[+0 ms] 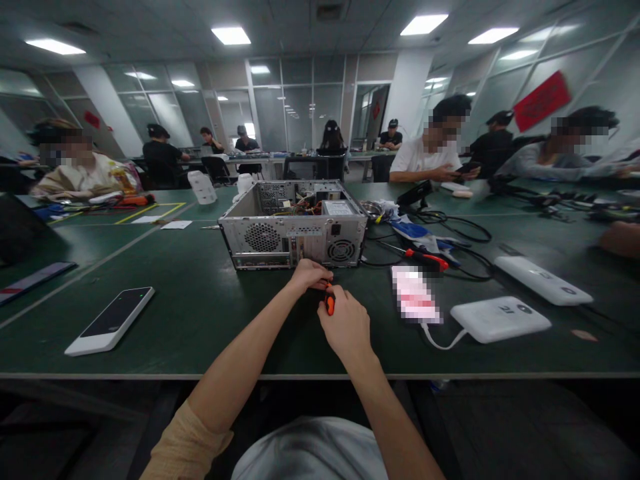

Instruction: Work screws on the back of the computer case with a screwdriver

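Note:
An open metal computer case point(313, 230) lies on the green table, its rear panel with vents and slots facing me. Close in front of that panel, my right hand point(347, 323) is closed around the orange and black handle of a screwdriver point(330, 303). My left hand point(309, 275) reaches to the front end of the same tool, fingers bent together near the case's lower edge. Whatever lies between the left fingertips is too small to make out, and the screwdriver's tip is hidden.
Right of the case lie a second screwdriver point(425, 259), black cables point(465, 230) and a blue and white glove point(415, 230). White power banks point(500, 319) rest nearer right; a white handheld device point(110, 321) lies left. Several people sit around the tables.

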Demonstrator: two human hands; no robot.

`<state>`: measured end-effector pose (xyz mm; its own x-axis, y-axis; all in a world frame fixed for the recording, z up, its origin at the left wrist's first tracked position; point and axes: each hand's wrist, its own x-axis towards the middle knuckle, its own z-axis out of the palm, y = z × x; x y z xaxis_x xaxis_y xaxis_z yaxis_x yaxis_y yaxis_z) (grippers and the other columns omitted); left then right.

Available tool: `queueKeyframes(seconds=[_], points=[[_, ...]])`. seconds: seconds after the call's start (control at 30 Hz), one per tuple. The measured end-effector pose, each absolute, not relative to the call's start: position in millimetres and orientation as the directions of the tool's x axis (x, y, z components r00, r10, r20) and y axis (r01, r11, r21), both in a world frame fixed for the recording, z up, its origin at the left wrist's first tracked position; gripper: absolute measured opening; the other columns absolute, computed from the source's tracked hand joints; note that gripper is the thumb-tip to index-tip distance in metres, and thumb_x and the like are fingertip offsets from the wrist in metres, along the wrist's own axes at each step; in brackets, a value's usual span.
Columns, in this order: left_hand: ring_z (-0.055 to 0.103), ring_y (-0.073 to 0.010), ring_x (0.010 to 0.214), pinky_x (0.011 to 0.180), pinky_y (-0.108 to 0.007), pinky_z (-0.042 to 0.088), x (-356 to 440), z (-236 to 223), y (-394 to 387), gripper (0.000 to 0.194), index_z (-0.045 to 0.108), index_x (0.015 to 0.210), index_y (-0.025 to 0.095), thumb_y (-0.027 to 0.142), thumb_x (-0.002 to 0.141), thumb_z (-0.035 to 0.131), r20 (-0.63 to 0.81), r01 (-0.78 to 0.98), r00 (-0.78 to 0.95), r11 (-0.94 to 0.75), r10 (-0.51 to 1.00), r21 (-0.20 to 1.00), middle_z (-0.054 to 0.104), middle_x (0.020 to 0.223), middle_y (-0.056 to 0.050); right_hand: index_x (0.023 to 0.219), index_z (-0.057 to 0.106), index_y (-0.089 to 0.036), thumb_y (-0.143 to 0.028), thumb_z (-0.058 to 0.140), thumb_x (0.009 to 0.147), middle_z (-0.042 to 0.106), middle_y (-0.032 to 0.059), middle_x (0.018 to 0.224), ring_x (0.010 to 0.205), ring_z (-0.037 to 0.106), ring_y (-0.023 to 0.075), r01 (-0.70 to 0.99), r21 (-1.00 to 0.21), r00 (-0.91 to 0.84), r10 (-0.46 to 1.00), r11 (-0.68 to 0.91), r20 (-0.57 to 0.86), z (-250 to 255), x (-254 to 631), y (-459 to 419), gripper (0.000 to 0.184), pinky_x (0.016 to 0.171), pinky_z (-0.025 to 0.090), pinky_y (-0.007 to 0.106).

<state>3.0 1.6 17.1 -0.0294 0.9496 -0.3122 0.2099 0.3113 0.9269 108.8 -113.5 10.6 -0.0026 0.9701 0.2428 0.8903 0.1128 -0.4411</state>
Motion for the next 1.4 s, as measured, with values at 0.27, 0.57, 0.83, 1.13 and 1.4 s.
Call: queueKeyframes(seconds=[0.27, 0.57, 0.83, 1.13, 1.4], points=[[0.063, -0.0117, 0.05, 0.061, -0.025, 0.059, 0.6, 13.1, -2.5, 0.025, 0.07, 0.064, 0.01, 0.024, 0.068, 0.091, -0.296, 0.289, 0.005, 0.282, 0.955, 0.915, 0.065, 0.055, -0.001, 0.11, 0.066, -0.022, -0.01, 0.06, 0.085, 0.062, 0.0069, 0.113, 0.106, 0.061, 0.0226, 0.911, -0.36, -0.067, 0.932, 0.203, 0.355, 4.7, 112.8, -108.9, 0.028, 0.082, 0.046, 0.029], [0.059, -0.0087, 0.049, 0.056, -0.02, 0.053, 1.3, 20.7, -6.8, 0.024, 0.067, 0.062, 0.009, 0.017, 0.072, 0.087, -0.359, 0.163, 0.001, 0.354, 0.934, 0.921, 0.061, 0.053, 0.0, 0.135, 0.049, -0.022, -0.043, 0.037, 0.104, 0.073, 0.0087, 0.1, 0.083, 0.07, 0.0244, 0.858, -0.492, -0.037, 0.972, 0.15, 0.232, 13.6, 105.9, -116.8, 0.039, 0.068, 0.041, 0.031], [0.065, -0.0117, 0.052, 0.058, -0.023, 0.057, -5.2, 15.4, -3.1, 0.026, 0.072, 0.074, 0.009, 0.031, 0.076, 0.085, -0.317, 0.321, -0.003, 0.301, 0.948, 0.898, 0.07, 0.062, -0.004, 0.112, 0.059, -0.02, -0.024, 0.056, 0.092, 0.071, 0.0068, 0.102, 0.092, 0.066, 0.0225, 0.84, -0.517, 0.009, 0.95, 0.162, 0.312, 6.2, 107.0, -114.3, 0.021, 0.073, 0.042, 0.029], [0.063, -0.0091, 0.049, 0.056, -0.02, 0.055, -0.9, 19.4, -0.4, 0.025, 0.067, 0.062, 0.01, 0.018, 0.07, 0.089, -0.324, 0.143, -0.015, 0.323, 0.946, 0.935, 0.069, 0.059, -0.003, 0.102, 0.07, -0.021, -0.003, 0.054, 0.083, 0.055, 0.0088, 0.116, 0.105, 0.058, 0.0218, 0.866, -0.399, -0.147, 0.915, 0.302, 0.376, -0.3, 111.1, -111.5, 0.031, 0.086, 0.047, 0.03], [0.062, -0.0082, 0.05, 0.062, -0.021, 0.056, 3.3, 19.4, 1.2, 0.025, 0.067, 0.059, 0.01, 0.008, 0.083, 0.074, -0.341, 0.107, -0.02, 0.341, 0.94, 0.934, 0.065, 0.055, -0.001, 0.139, 0.043, -0.02, -0.037, 0.023, 0.107, 0.07, 0.0105, 0.097, 0.085, 0.071, 0.0265, 0.889, -0.454, 0.007, 0.989, 0.063, 0.151, 14.9, 98.1, -115.6, 0.041, 0.077, 0.047, 0.036]])
